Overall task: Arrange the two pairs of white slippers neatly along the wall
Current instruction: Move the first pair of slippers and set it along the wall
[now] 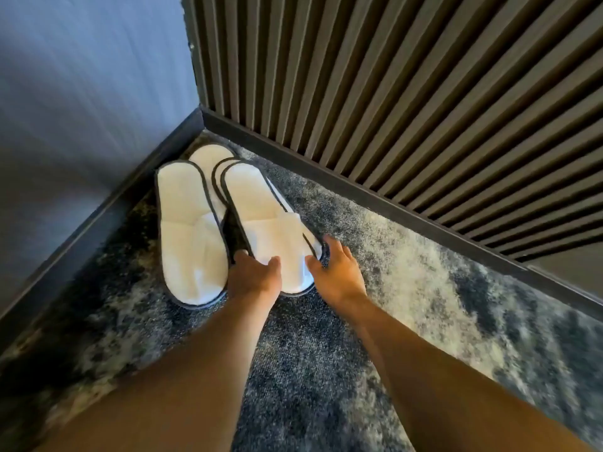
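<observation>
White slippers with dark trim lie stacked in the room's corner on the carpet. The left slipper [191, 233] lies flat with another slipper's heel [208, 153] showing from under it. The right slipper [266, 220] rests tilted on top of one more, of which only a dark-edged heel [218, 177] peeks out. My left hand [253, 275] grips the toe end of the right slipper from its left side. My right hand [336, 272] holds the same toe end from the right, fingers on its edge.
A dark slatted wall [391, 93] with a dark baseboard [359, 190] runs along the right. A blue-grey wall [81, 109] with its own baseboard closes the left. Mottled grey carpet [424, 288] stretches along the slatted wall.
</observation>
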